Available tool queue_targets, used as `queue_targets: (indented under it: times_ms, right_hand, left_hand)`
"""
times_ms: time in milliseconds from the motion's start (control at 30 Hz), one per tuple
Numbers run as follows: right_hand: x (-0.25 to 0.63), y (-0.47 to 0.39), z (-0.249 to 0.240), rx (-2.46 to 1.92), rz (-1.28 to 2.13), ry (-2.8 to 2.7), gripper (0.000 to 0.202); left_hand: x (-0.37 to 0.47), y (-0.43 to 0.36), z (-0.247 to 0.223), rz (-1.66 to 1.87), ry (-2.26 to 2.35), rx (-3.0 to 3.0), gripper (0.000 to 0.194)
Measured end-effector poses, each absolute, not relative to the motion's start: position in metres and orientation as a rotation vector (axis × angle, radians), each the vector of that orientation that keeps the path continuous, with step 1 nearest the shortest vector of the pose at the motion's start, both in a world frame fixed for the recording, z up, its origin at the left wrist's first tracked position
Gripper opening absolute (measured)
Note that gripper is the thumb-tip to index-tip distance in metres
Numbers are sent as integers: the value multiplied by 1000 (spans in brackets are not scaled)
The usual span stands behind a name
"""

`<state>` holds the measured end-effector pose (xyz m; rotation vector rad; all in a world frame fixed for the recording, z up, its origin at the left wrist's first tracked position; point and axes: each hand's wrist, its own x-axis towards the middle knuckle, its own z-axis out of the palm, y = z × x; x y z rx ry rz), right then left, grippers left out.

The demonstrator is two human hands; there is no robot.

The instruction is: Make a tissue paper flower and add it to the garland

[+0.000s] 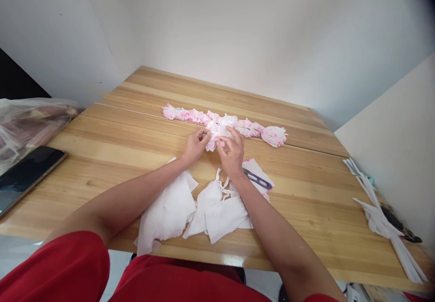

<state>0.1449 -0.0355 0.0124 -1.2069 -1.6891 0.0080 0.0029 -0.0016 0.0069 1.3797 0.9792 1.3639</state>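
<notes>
Pinching a ruffled white-and-pink piece between thumb and fingers of left hand and right hand, mid-way across a wooden table, amid similar frilled bunches; reaching past white sheets and purple snips.

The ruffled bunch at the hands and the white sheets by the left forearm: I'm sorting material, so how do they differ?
Colour: the ruffled bunch is white with pink; the white sheets look plain white.
Shape: the ruffled bunch is gathered into crinkles; the white sheets lie flatter, loosely layered.
Handling: the left hand and right hand are at the ruffled bunch; the white sheets lie unheld on the table.
Both look thin and pale.
</notes>
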Motion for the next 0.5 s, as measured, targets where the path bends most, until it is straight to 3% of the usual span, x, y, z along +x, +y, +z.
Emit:
queue_targets:
  times_ms: [300, 500]
  right_hand:
    - [154, -28, 6, -1206, 508, -1265, 26]
    - [152, -29, 6, -1161, 491, -1306, 23]
  left_hand:
    - [4, -2, 10, 1376, 980, 1346, 19]
    - [2, 2, 10, 1389, 931, 1276, 21]
